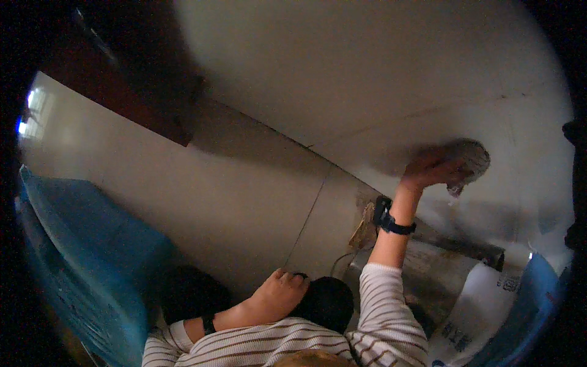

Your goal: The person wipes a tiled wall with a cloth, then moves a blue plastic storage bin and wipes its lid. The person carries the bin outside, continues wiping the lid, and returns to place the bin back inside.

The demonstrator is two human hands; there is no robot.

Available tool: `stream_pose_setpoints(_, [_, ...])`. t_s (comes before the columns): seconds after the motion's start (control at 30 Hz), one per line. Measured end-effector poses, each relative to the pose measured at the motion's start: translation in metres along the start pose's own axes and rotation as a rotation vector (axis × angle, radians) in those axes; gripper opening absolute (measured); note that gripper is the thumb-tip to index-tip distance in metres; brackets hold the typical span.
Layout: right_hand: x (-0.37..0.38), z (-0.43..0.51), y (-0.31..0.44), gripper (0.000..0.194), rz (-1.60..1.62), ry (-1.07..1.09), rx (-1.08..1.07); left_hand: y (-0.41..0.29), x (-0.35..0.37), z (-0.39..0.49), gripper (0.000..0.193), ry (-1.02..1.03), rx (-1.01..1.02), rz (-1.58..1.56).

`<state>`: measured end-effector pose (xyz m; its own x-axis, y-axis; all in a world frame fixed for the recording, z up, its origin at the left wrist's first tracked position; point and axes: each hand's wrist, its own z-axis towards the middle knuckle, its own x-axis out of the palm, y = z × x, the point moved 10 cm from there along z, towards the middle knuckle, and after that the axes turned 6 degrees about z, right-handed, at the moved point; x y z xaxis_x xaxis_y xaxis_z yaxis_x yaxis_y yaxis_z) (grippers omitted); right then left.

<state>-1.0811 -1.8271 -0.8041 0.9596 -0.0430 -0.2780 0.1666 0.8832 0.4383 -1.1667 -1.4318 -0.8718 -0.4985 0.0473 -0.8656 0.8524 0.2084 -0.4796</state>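
My right hand (431,169) presses a bunched grey cloth or scouring pad (478,158) against the pale wall (367,69). Blur hides the finer detail of both. A small wet-looking tail of the pad hangs below the fingers. A black strap with a small device (387,215) is around the right wrist. My left hand (282,293) lies close to my body, beside a dark-clothed knee (328,303), fingers curled downward. A small dark thing shows at its fingertips, and whether the hand holds it cannot be made out.
Dark brown furniture (124,101) stands against the wall at upper left. Blue-green plastic (101,229) is at lower left. On the right are a white sack with printing (477,298), blue plastic (532,293) and a torn piece of cardboard (364,225). Pale tiles (238,202) cover the floor.
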Motion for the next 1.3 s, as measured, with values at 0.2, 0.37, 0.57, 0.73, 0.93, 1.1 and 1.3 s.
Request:
stream_pose_setpoints(0.2, [0.068,-0.102,-0.018,0.040,0.100,0.355,0.071,-0.006,0.021,0.001,0.035,0.146,0.018,-0.024])
stream_pose_setpoints(0.37, [0.117,-0.278,-0.039,0.039,-0.133,1.150,-0.024,-0.024,0.022,-0.001,0.039,0.006,0.049,0.021])
stream_pose_setpoints(0.57, [0.118,-0.336,-0.082,0.047,-0.185,1.559,0.073,-0.030,0.045,-0.013,0.042,0.224,-0.045,-0.064])
stream_pose_setpoints(0.73, [0.098,-0.263,0.006,0.041,-0.101,1.326,-0.181,-0.031,0.008,-0.014,0.038,0.057,0.008,-0.008])
stream_pose_setpoints(0.93, [0.034,-0.037,0.175,0.042,0.007,0.603,-0.619,-0.029,-0.007,0.005,0.026,0.031,0.070,-0.043])
stream_pose_setpoints(1.1, [0.069,0.060,0.258,0.046,-0.092,0.280,-0.720,-0.024,-0.012,0.012,0.020,-0.121,0.076,-0.056])
stream_pose_setpoints(1.3, [0.161,-0.132,0.164,0.048,-0.037,0.808,-0.548,-0.019,0.011,0.013,0.018,0.020,0.042,-0.013])
